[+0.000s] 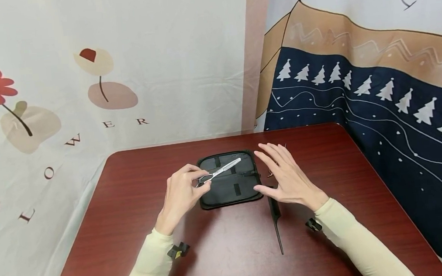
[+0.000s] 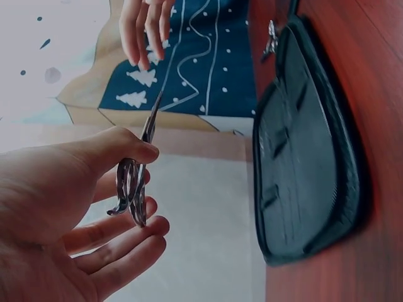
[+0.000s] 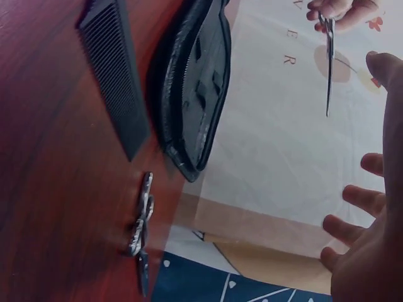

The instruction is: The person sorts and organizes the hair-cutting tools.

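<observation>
The left hand (image 1: 180, 194) pinches a pair of silver scissors (image 1: 226, 168) by the handle part, with the thumb on one side and the fingers on the other side. The scissors are held in the air, above the open black zip case (image 1: 226, 194), and the wrist views show that they do not touch it. Their long axis goes diagonally in the head view: the finger rings are at the lower left, in the hand, and the tips point to the right and away from the person. The blades seem to lie together as one narrow line. In the left wrist view, the tips are directed toward the side where the right hand (image 1: 287, 178) is.

This right hand holds nothing; its fingers are extended and spread, raised over the table, to the right of the case. Near it, on the reddish-brown table (image 1: 231, 255), lies a black tail comb (image 1: 276, 214), just beside the case. Its thin tail points toward the person, and its toothed part lies at the far end. The right wrist view shows also a second pair of scissors (image 3: 136, 238) on the table, beyond the toothed end; which way its tips point, I cannot tell.
</observation>
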Demonstrator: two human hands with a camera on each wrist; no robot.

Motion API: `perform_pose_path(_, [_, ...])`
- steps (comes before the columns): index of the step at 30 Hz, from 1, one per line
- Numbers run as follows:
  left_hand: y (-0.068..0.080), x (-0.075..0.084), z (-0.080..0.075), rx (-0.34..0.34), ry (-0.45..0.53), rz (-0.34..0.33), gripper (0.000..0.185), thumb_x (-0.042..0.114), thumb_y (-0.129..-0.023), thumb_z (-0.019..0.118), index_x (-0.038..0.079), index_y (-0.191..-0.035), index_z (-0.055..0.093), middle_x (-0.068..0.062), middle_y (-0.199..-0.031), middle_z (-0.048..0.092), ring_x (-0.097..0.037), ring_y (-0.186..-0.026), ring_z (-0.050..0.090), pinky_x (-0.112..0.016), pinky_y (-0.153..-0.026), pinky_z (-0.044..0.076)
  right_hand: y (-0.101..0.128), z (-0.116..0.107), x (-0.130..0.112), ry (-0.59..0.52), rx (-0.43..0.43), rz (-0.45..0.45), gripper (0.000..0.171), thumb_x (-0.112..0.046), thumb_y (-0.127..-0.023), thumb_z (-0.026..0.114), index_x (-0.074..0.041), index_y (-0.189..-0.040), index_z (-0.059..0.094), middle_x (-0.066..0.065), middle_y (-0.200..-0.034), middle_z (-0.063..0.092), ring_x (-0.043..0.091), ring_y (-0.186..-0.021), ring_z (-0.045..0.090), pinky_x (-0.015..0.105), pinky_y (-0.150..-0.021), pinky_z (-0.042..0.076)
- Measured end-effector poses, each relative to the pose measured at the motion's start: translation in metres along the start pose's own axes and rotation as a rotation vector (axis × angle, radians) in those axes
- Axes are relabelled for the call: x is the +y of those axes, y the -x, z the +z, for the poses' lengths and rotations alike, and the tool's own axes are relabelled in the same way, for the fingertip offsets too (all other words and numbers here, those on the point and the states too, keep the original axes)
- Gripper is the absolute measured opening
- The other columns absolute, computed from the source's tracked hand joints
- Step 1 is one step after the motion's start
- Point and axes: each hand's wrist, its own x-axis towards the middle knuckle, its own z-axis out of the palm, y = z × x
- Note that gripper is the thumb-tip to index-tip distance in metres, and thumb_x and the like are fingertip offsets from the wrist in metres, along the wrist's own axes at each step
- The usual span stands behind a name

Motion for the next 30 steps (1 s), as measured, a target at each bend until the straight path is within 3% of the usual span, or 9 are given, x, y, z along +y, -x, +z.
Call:
perform_pose_path(11, [0.013,-0.025,-0.002,-0.001,0.002,-0.056,0.016,0.018,-0.088,0.089,0.014,-0.104,0.091,-0.003,-0.104,0.082,-0.016,-0.078,0.078,-0.042,-0.072,0.062,0.010,0.005,0.006,-0.059,-0.140,0.113,0.097,-0.055,-0.091,0.085,-0.016,-0.172,0.047,0.015,-0.180,0.043,0.040,-0.168,0.037,0.073,-0.138,0.026])
perform_pose_path(30, [0.022,-0.053,0.003,-0.031,0.002,-0.131,0.018,0.018,-0.090,0.090,0.014,-0.107,0.091,-0.004,-0.108,0.081,-0.016,-0.081,0.077,-0.041,-0.076,0.062,0.014,0.035,0.019,-0.137,-0.326,0.134,0.085,-0.055,-0.100,0.081,-0.013,-0.168,0.053,0.018,-0.179,0.045,0.048,-0.169,0.036,0.072,-0.140,0.022])
